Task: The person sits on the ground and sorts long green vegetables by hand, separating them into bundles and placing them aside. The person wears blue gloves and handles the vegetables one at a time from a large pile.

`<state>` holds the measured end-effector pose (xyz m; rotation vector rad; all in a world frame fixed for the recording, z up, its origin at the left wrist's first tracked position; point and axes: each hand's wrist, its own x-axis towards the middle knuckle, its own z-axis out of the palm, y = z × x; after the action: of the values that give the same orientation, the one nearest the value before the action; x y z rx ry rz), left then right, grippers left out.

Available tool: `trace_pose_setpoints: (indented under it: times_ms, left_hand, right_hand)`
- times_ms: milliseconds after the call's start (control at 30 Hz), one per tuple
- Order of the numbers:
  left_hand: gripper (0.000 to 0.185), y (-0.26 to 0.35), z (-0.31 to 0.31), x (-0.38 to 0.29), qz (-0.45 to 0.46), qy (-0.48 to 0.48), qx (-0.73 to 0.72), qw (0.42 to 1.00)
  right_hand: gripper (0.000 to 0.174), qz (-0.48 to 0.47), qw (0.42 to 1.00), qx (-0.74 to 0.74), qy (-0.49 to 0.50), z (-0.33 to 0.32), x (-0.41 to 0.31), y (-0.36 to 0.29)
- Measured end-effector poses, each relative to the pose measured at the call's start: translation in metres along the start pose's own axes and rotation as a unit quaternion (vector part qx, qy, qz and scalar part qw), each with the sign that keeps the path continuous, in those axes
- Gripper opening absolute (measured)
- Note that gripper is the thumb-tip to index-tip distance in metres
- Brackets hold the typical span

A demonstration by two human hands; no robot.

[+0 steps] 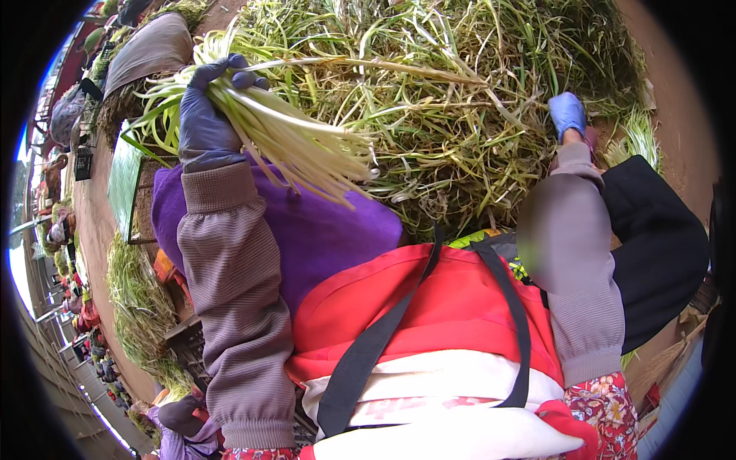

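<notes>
My left hand (213,112), in a blue-purple glove, is closed round a bundle of long pale green stalks with white lower ends (305,132). The white ends fan out to the right over my purple-covered knee (322,224). One longer, partly dry stalk (368,62) stretches rightward from near my left fingertips. My right hand (567,115), in a blue glove, is at the right side of a big heap of loose green and brown stalks (448,132). Its fingers are mostly hidden, so whether it holds anything does not show.
A small pile of pale stalks (635,138) lies right of my right hand. Further left are a metal-edged board (123,172), another stalk pile (138,299), a cloth-covered heap (152,52) and a black crate (83,163). A person in purple (184,431) is at the lower left; several others are beyond.
</notes>
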<state>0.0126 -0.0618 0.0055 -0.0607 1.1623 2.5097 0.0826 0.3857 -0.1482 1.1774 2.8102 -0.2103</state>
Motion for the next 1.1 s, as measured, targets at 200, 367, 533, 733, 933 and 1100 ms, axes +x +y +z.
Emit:
trace_pose_setpoints:
  times_ms: [200,367,533,733,933,1100]
  left_hand:
    - [0.024,-0.005,0.019,-0.001,-0.048,-0.093,0.047,0.993]
    - [0.025,-0.011,0.028,-0.004,-0.085,-0.138,0.042,0.986]
    - [0.026,-0.008,0.022,-0.005,-0.028,-0.109,0.090,0.989]
    - [0.025,-0.014,0.026,0.002,-0.073,-0.178,0.058,0.980]
    - [0.025,-0.024,0.031,-0.005,0.004,-0.170,0.123,0.978]
    - [0.025,-0.019,0.028,-0.002,-0.005,-0.173,0.086,0.981]
  right_hand:
    - [0.039,-0.395,0.884,0.248,-0.023,-0.060,-0.038,-0.085]
    - [0.037,-0.570,0.701,0.328,-0.277,-0.090,-0.168,-0.163]
    - [0.028,-0.419,0.587,0.490,-0.489,-0.108,-0.185,-0.157]
    - [0.027,-0.317,0.551,0.605,-0.480,-0.095,-0.192,-0.169]
    - [0.027,-0.179,0.448,0.765,-0.427,-0.066,-0.172,-0.167]
    - [0.026,-0.111,0.351,0.851,-0.374,-0.054,-0.121,-0.159]
